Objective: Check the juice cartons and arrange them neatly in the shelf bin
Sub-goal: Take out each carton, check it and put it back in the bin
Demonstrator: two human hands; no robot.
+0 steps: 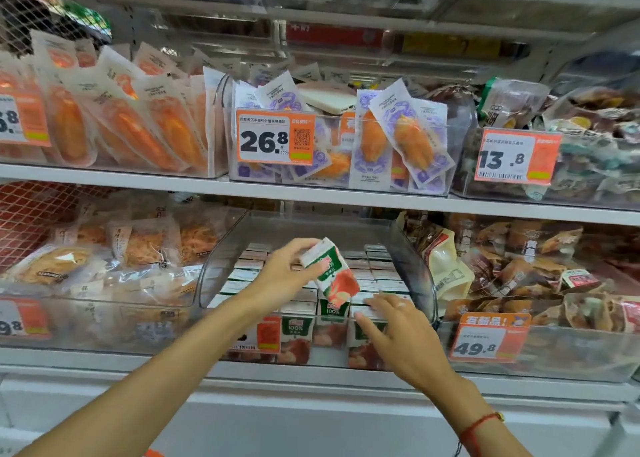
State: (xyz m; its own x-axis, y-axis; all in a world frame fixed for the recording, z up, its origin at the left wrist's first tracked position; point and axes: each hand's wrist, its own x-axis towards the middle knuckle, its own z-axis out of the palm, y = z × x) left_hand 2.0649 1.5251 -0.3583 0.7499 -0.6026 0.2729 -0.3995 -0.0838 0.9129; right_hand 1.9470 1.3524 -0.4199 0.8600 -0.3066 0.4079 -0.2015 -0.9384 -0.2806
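Fingers of my left hand are curled around one juice carton, holding it tilted above the clear shelf bin. My right hand is flat, with its fingers straight and resting on top of the front cartons on the right side of the bin. More cartons stand in rows inside the bin. I wear a red string on my right wrist. An orange price tag hangs on the shelf above.

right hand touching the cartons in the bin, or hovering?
Touching. Head view: right hand fingertips rest on tops of front-row cartons in the bin.
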